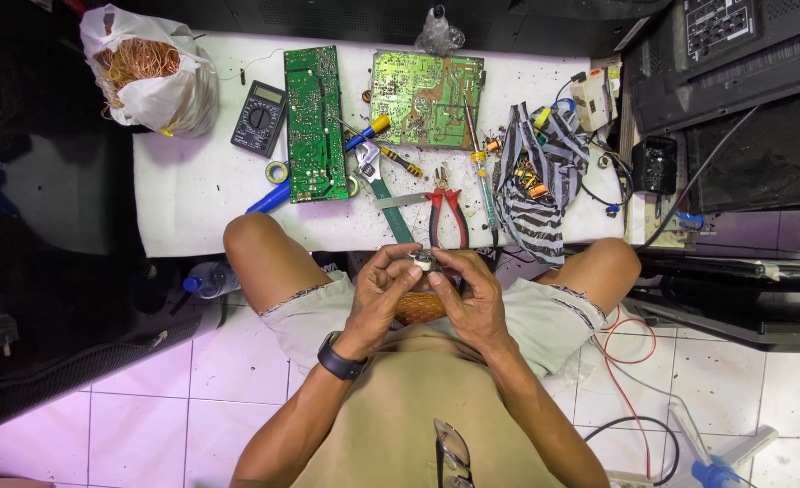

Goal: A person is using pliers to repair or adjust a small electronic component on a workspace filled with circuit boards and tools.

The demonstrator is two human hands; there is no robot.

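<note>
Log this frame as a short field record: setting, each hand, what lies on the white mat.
setting: person seated on tiled floor at a white mat
left hand: pinching a small round part
right hand: pinching the same part
below hands: copper coil
on mat: two green circuit boards, multimeter, red-handled pliers, adjustable wrench

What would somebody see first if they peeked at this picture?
Probably the left hand and right hand pinching a small round part together over the lap. Behind them, two green circuit boards lie on the white work mat, and a bag of copper wire sits at its far left corner.
</note>
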